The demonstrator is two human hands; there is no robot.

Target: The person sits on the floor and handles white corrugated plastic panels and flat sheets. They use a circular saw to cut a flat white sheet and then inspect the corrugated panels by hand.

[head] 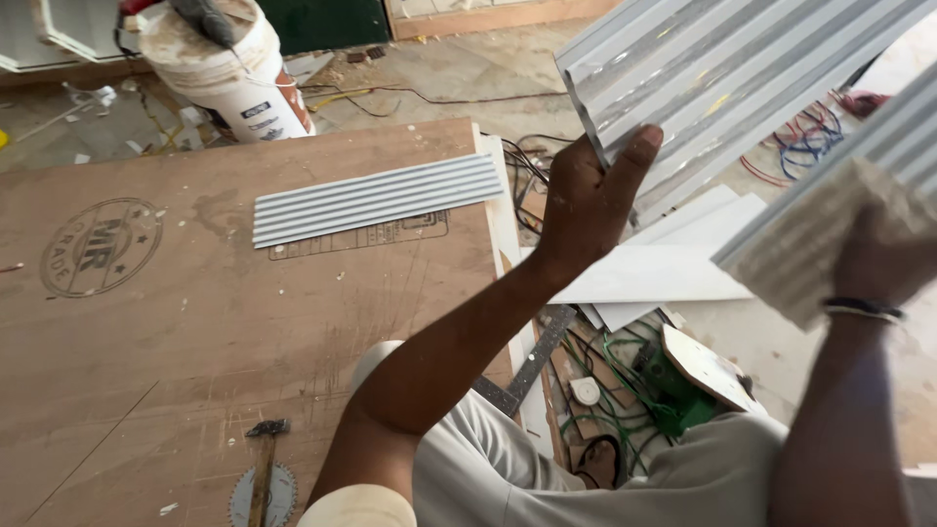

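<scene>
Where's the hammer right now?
In the head view the hammer lies at the bottom edge of the plywood sheet, left of the person's left arm, its handle across a circular saw blade.

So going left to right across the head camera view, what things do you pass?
Round stamp on the plywood sheet → white bucket → hammer → ribbed white strip lying on the plywood → left hand gripping a ribbed panel → right hand holding a second ribbed piece.
</scene>
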